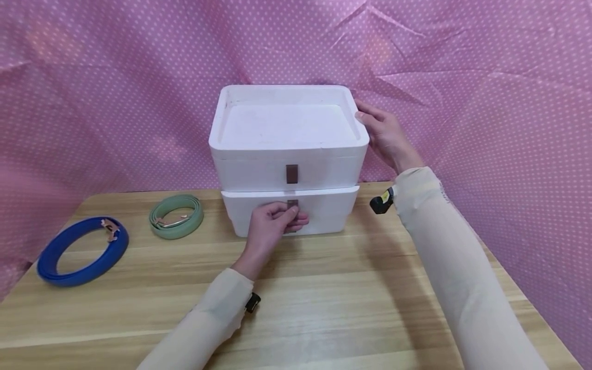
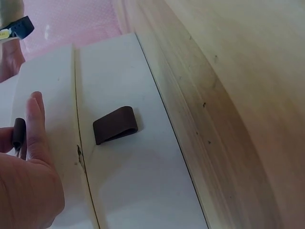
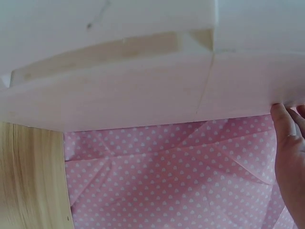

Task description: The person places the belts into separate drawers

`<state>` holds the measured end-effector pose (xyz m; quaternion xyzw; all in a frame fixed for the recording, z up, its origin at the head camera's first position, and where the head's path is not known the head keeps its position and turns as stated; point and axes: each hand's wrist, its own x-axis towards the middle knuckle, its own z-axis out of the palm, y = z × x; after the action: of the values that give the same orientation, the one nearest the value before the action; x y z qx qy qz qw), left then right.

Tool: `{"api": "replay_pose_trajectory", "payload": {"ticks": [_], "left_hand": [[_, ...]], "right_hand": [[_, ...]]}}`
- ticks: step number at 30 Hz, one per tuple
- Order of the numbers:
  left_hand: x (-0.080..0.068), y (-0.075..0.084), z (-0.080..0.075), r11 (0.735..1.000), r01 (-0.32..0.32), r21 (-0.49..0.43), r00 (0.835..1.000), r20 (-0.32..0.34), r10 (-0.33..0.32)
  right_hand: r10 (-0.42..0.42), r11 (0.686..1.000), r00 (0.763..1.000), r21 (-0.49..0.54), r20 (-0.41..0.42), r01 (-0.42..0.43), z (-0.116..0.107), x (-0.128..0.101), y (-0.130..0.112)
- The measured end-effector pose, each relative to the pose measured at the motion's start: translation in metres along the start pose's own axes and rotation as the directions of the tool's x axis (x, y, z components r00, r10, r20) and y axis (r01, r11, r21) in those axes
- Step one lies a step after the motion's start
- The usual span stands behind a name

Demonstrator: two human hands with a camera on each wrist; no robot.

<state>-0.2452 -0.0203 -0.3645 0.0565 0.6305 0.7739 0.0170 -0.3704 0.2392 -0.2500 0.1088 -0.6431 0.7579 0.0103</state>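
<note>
Your left hand [image 1: 274, 222] pinched a brown tab [image 1: 293, 203] on the white drawers [image 1: 250, 172] mid-frame; your right hand [image 1: 387, 134], fingers extended, touched their side, right of center.

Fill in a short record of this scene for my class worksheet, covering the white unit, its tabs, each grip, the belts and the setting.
Unit: white drawer unit, recessed top
Tabs: top brown tab, middle brown tab, bottom brown tab
Left grip: pinches the middle brown tab
Right grip: touches the unit's upper right side
Belts: green belt and blue belt, coiled, left of the unit; blue farther left
Surface: wooden table
Backdrop: pink dotted cloth
</note>
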Motion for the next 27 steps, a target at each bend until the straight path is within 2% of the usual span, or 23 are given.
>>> {"api": "replay_pose_trajectory", "payload": {"ticks": [5, 11, 18, 22, 27], "left_hand": [[-0.004, 0.001, -0.002, 1.000, 0.011, 0.006, 1.000, 0.009, -0.011], [-0.005, 0.002, -0.004, 0.999, -0.027, 0.039, 0.998, 0.053, 0.024], [-0.005, 0.003, -0.009, 0.999, -0.027, 0.030, 0.996, 0.088, 0.024], [-0.005, 0.005, -0.011, 0.997, -0.055, 0.053, 0.992, 0.118, 0.049], [-0.009, 0.005, -0.013, 0.996, -0.067, 0.065, 0.987, 0.153, 0.056]], "right_hand": [[0.026, 1.000, 1.000, -0.014, -0.001, -0.026, 0.001, -0.001, 0.001], [0.004, 1.000, 1.000, 0.007, -0.005, -0.004, 0.000, -0.001, -0.001], [0.009, 1.000, 1.000, 0.014, 0.005, -0.010, 0.001, 0.001, -0.002], [-0.012, 1.000, 1.000, 0.027, 0.011, 0.011, 0.002, 0.003, -0.003], [-0.014, 1.000, 1.000, -0.005, 0.014, 0.014, 0.000, 0.001, 0.001]]}}
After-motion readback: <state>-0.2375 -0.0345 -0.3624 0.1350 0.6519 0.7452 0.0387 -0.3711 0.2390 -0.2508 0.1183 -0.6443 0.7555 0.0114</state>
